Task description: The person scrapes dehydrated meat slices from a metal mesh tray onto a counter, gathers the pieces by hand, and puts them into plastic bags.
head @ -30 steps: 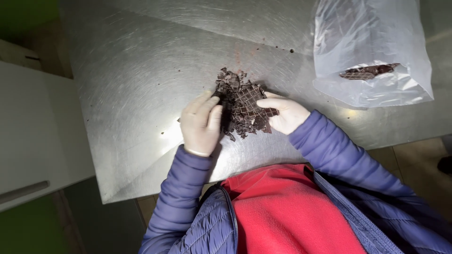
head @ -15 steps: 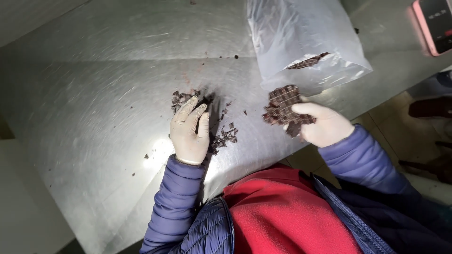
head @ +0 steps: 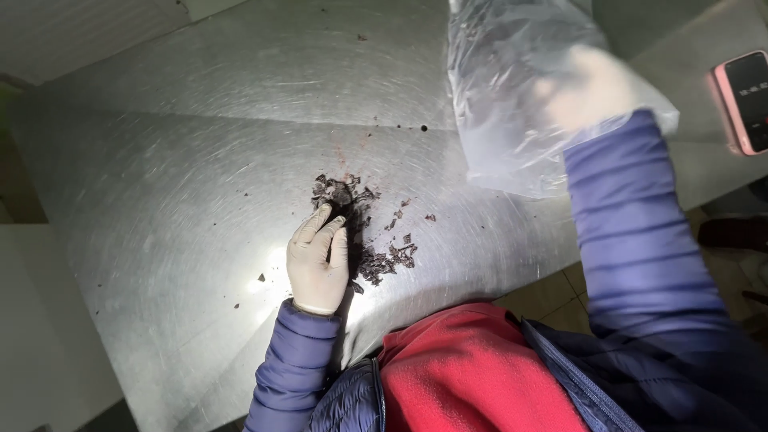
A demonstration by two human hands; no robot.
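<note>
One heap of dark brown crumbled pieces (head: 360, 228) lies on the steel worktop (head: 184, 176). The left hand (head: 318, 260) rests flat just beside the heap, fingers extended, gripping nothing. The right hand (head: 588, 88) is inside one clear plastic bag (head: 512, 120) beyond the heap; its grip cannot be told. One pink phone (head: 744, 100) lies farther off.

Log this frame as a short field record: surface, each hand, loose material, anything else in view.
surface: scratched steel table
left hand: gloved, resting flat beside the dark crumbled pieces
right hand: gloved, inside the clear plastic bag; grip hidden
loose material: dark flakes scattered on the table
other: pink-cased phone at the right edge
</note>
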